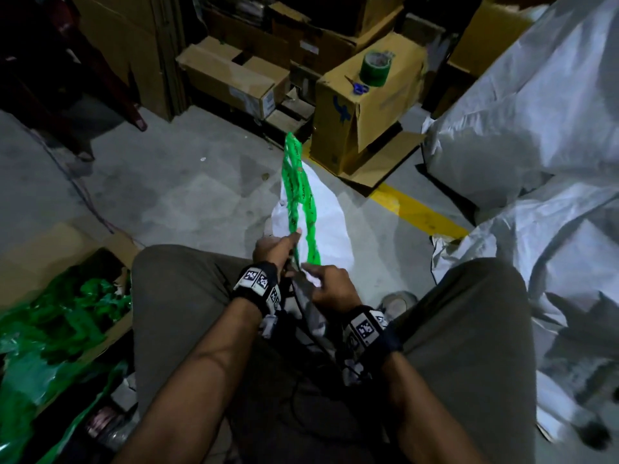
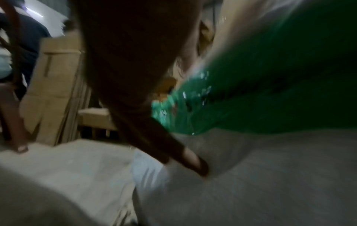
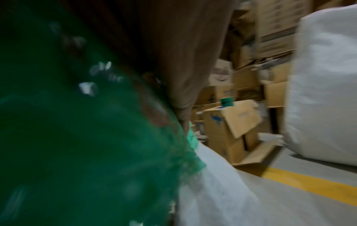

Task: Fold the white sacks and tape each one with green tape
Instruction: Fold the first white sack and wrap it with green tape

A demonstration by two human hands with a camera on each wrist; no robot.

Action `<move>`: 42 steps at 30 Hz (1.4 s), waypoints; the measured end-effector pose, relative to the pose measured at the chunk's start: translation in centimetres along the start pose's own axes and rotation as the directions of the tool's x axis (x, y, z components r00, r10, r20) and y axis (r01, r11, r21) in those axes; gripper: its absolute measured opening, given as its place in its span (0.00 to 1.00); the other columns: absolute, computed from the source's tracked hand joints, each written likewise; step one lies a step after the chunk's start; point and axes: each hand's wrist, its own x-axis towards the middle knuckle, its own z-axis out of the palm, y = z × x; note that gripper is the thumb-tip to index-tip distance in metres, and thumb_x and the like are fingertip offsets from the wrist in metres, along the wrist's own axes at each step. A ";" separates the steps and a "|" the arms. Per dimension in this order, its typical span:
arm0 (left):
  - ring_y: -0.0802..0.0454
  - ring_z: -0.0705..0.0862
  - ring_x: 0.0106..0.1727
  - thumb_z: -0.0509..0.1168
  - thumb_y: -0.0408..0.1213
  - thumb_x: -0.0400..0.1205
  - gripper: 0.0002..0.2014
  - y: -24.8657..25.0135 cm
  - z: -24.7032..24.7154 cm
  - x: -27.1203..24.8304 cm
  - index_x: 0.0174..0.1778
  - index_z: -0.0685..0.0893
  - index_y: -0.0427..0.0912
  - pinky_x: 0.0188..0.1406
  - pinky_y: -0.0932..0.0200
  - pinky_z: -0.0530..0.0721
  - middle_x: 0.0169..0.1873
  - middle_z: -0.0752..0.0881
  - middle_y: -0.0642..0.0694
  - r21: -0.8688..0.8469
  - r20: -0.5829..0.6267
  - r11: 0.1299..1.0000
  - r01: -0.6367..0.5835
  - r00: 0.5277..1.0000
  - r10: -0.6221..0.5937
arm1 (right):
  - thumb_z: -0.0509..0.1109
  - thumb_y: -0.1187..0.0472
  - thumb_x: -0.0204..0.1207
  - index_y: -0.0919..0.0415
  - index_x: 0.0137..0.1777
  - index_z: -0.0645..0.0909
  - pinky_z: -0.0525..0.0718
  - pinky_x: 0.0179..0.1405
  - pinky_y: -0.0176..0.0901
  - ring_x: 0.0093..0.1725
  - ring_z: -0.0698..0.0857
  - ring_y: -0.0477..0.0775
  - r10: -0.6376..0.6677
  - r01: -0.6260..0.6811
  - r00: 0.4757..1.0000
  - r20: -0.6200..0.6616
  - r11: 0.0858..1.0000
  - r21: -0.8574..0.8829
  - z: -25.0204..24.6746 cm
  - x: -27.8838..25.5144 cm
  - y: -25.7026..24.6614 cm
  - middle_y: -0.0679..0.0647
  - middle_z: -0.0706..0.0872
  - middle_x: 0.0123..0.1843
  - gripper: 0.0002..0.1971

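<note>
My left fingers (image 1: pixel 294 233) are pinching the green strip (image 1: pixel 298 195); my right hand (image 1: pixel 330 284) is gripping the white sack (image 1: pixel 326 226). I should be pulling slowly, keeping it straight.

Dim grey concrete floor (image 1: pixel 174 182) with yellow line (image 1: pixel 415 209), stacked cardboard boxes (image 1: pixel 231 75).

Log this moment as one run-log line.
left hand: grips green strip | right hand: holds white sack | tape roll: on box, untouched
</note>
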 end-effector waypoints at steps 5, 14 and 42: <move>0.48 0.92 0.45 0.82 0.50 0.52 0.37 -2.5 -0.6 4.6 0.59 0.89 0.41 0.51 0.50 0.92 0.45 0.93 0.45 0.217 -0.012 0.973 -0.075 0.997 0.079 | 0.64 0.56 0.73 0.53 0.74 0.82 0.84 0.61 0.53 0.62 0.86 0.69 -0.154 0.177 0.968 0.199 0.978 -0.106 3.5 -2.4 -1.6 0.65 0.89 0.63 0.27; 0.36 0.89 0.54 0.76 0.33 0.72 0.30 0.4 -0.3 0.3 0.72 0.79 0.31 0.55 0.39 0.88 0.66 0.83 0.27 -0.276 0.336 0.960 -0.047 0.931 0.142 | 0.63 0.56 0.89 0.59 0.87 0.60 0.56 0.82 0.35 0.85 0.63 0.52 -0.210 0.211 0.978 -0.019 0.975 0.078 -1.8 0.9 -1.9 0.57 0.65 0.86 0.29; 0.32 0.81 0.70 0.75 0.44 0.77 0.39 3.3 -2.7 0.0 0.83 0.70 0.35 0.62 0.38 0.86 0.73 0.80 0.33 -0.652 0.260 0.758 0.024 0.946 0.194 | 0.53 0.37 0.85 0.45 0.74 0.81 0.57 0.87 0.47 0.84 0.65 0.44 -0.248 0.220 0.967 0.056 0.925 0.310 -6.0 1.3 0.5 0.45 0.74 0.81 0.25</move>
